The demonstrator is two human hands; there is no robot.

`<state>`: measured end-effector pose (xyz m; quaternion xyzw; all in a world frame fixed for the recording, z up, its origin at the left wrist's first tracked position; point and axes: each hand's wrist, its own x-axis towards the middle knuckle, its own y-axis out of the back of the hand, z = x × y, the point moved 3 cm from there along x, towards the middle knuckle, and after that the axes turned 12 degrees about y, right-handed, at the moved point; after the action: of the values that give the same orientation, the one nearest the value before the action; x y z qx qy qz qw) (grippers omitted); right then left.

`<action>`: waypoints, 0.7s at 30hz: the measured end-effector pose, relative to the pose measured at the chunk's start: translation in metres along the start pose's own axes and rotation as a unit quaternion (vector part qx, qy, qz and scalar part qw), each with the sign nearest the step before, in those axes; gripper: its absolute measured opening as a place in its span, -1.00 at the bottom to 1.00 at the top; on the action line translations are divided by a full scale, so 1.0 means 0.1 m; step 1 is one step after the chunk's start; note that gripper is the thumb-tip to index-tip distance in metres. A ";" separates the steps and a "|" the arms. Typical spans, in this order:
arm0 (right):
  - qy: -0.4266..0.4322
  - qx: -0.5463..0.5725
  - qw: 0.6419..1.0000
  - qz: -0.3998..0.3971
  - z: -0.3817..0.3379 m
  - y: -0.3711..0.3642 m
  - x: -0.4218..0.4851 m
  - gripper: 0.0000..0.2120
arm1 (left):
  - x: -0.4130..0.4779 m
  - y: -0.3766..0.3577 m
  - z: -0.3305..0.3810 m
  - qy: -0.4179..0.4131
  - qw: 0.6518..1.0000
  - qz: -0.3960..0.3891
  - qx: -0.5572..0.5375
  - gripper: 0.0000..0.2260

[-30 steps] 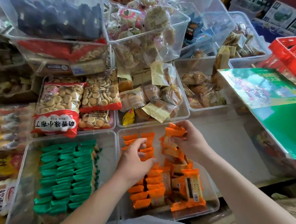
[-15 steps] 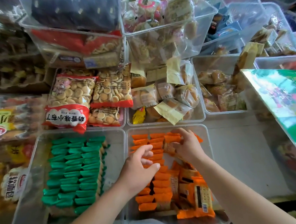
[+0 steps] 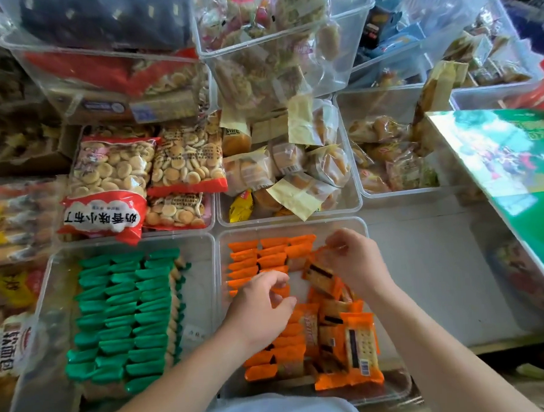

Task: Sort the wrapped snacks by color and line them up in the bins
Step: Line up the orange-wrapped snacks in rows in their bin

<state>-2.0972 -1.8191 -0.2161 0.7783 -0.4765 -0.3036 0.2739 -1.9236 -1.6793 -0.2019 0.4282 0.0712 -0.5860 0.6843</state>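
Observation:
Two clear bins sit side by side in front of me. The left bin (image 3: 51, 267) holds green wrapped snacks (image 3: 125, 314) lined up in neat rows. The right bin (image 3: 365, 232) holds orange wrapped snacks (image 3: 257, 257), in rows at its far left and down the left side, with a loose heap (image 3: 350, 340) at the near right. My left hand (image 3: 260, 310) hovers over the left rows with curled fingers, holding nothing I can see. My right hand (image 3: 358, 261) pinches an orange snack (image 3: 320, 274) near the bin's far right.
Behind the two bins stand more clear bins: round biscuits in red bags (image 3: 115, 182), bread rolls in clear wrap (image 3: 294, 170), and pastries (image 3: 384, 155). Stacked bins rise at the back. A green carton (image 3: 515, 177) lies at the right, snack bags at the left.
My right hand has lowered the bunch of orange snacks it held high into the far part of the bin and now keeps one packet. The far rows have filled out. The camera moved closer.

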 end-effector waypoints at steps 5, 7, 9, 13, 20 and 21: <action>-0.026 -0.004 0.999 0.032 0.16 0.43 -0.42 -0.91 | 0.29 -0.65 0.32 -0.064 0.989 -0.091 0.099 -0.69; -0.044 0.005 0.998 0.049 0.22 0.48 -0.58 -0.92 | 0.45 -0.93 0.43 -0.019 0.983 -0.137 0.123 -0.47; -0.059 0.006 0.997 0.047 0.29 0.48 -0.74 -0.92 | 0.58 -1.12 0.46 0.044 0.976 -0.170 0.126 -0.27; -0.081 -0.006 0.997 0.019 0.41 0.45 -1.10 -0.98 | 0.57 -1.14 0.49 0.039 0.983 -0.122 0.130 -0.36; -0.101 0.048 0.993 0.026 0.44 0.39 -1.34 -0.90 | 0.03 -1.19 0.32 0.007 0.975 -0.191 0.117 -0.75; -0.095 0.048 0.994 0.025 0.42 0.40 -1.35 -0.88 | 0.00 -1.17 0.30 0.000 0.979 -0.182 0.096 -0.77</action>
<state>-2.1993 -1.7179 -0.1869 0.7460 -0.5338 -0.3462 0.1967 -2.0369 -1.6935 -0.2424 0.4720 0.0911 -0.7046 0.5220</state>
